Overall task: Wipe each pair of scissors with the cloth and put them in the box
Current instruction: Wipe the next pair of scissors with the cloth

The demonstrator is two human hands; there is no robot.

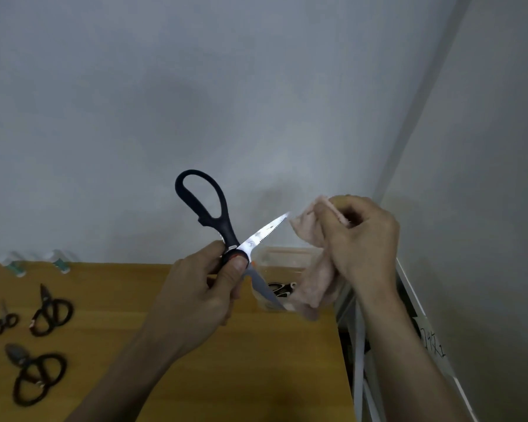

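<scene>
The wall (195,102) fills the upper field. The table (241,360), a wooden surface, occupies the 6 to 9 o'clock sector. The right hand (363,239), at 3 o'clock of centre, is curled tight around a bunched pink cloth (311,269) that hangs below the fist. The left hand (201,296), near centre, pinches the pivot of the black scissors (226,236) between thumb and fingers. The scissors are spread open above the table: one serrated blade points toward 2 o'clock, its tip just beside the cloth; the other blade points toward 5 o'clock. The clear box (287,260) sits at the table's far right edge, behind the cloth, with a dark pair inside. Three spare scissors (52,312) lie at 8 o'clock.
</scene>
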